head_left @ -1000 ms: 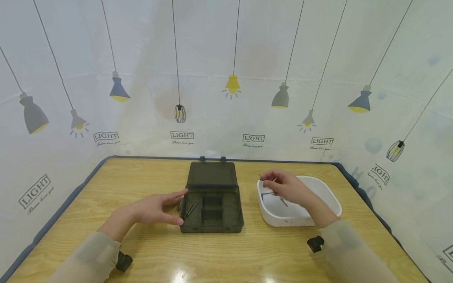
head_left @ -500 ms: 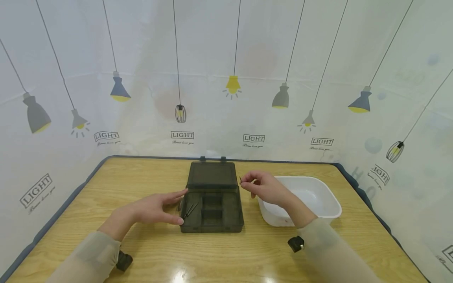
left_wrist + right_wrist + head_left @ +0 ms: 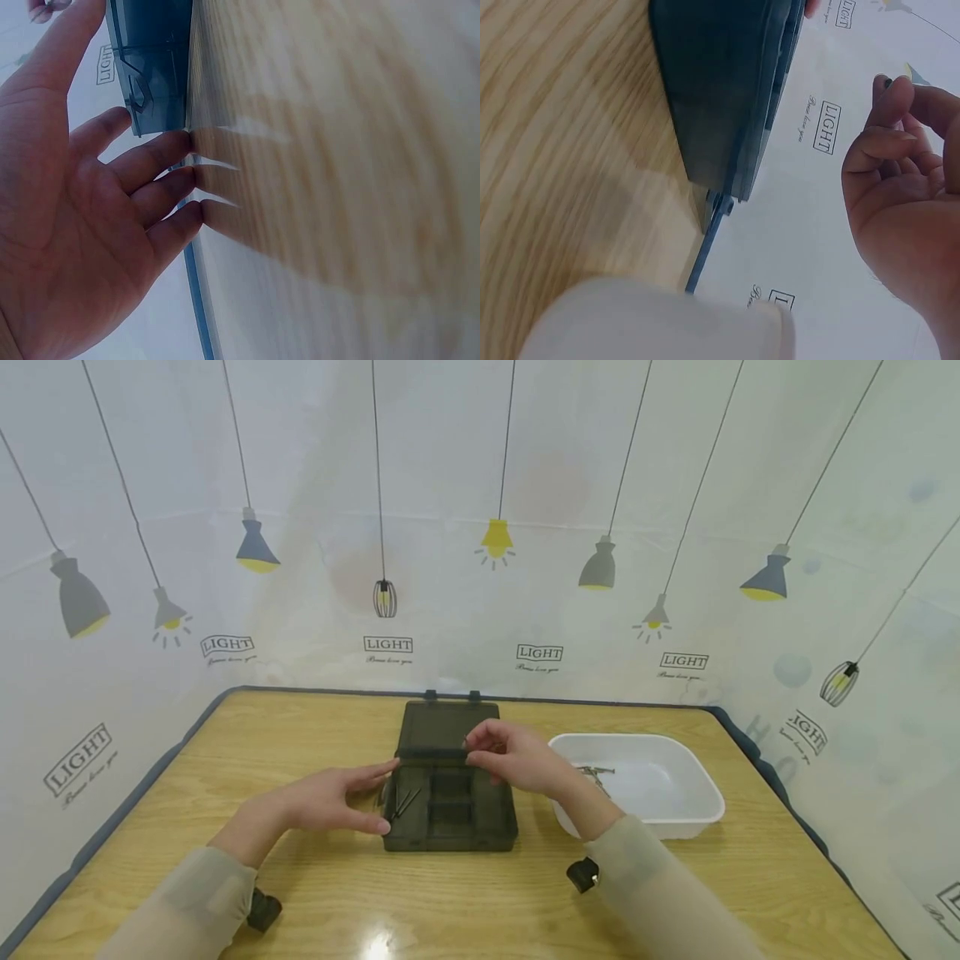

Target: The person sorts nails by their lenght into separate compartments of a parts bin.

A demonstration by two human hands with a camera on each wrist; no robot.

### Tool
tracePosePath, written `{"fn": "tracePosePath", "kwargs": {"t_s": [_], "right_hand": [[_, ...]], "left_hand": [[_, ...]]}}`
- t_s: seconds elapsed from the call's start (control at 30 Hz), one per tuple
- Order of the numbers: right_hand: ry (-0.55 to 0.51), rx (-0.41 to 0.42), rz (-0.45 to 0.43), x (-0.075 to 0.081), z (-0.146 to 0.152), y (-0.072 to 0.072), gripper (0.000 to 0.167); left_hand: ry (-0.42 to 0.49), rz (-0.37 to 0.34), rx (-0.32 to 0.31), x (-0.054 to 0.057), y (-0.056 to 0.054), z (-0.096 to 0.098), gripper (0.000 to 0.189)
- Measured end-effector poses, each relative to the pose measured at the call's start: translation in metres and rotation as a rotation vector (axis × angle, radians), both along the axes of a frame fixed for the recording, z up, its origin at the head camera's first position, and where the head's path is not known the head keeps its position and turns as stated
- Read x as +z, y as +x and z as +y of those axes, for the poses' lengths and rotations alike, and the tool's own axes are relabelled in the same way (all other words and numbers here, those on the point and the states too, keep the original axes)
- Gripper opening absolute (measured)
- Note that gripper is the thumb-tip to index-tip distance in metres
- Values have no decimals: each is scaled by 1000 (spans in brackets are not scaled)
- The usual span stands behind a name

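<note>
We saw the left hand (image 3: 330,802) spread wide along the left side of the dark box (image 3: 492,802), thumb at its near corner. Above the box's right part, the right hand (image 3: 517,762) pinched a small dark piece (image 3: 888,83); fingers hid all but 1 end. We noted thin dark pieces (image 3: 406,803) in the left compartment. Our right forearm (image 3: 588,802) partly covered metal pieces (image 3: 597,771) in the white bin (image 3: 663,781), blurred and cut off from the right wrist.
</note>
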State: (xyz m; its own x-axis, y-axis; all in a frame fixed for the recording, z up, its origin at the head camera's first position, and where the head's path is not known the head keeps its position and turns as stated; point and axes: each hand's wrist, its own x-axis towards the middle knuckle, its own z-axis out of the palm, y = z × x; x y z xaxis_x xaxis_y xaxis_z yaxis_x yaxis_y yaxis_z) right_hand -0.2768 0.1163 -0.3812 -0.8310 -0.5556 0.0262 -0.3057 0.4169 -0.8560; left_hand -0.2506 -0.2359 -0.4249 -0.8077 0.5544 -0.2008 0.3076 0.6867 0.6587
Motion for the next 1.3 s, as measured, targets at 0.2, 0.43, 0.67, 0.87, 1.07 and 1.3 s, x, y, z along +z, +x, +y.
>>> {"fn": "tracePosePath", "kwargs": {"t_s": [0.2, 0.43, 0.67, 0.87, 1.07, 1.3], "right_hand": [[9, -19, -26, -6, -15, -3, 21], [9, -17, -52, -20, -32, -3, 18], [-1, 16, -99, -28, -47, 1, 15], [20, 22, -124, -32, -54, 3, 11], [24, 7, -138, -34, -55, 3, 9], [9, -4, -158, -36, -55, 3, 15]], "left_hand": [[1, 5, 9, 2, 0, 1, 105], [-2, 4, 7, 2, 0, 1, 105], [1, -9, 10, 3, 0, 2, 105], [-8, -1, 15, 2, 0, 1, 105], [-5, -10, 16, 1, 0, 1, 105], [-10, -6, 12, 0, -1, 1, 105]]}}
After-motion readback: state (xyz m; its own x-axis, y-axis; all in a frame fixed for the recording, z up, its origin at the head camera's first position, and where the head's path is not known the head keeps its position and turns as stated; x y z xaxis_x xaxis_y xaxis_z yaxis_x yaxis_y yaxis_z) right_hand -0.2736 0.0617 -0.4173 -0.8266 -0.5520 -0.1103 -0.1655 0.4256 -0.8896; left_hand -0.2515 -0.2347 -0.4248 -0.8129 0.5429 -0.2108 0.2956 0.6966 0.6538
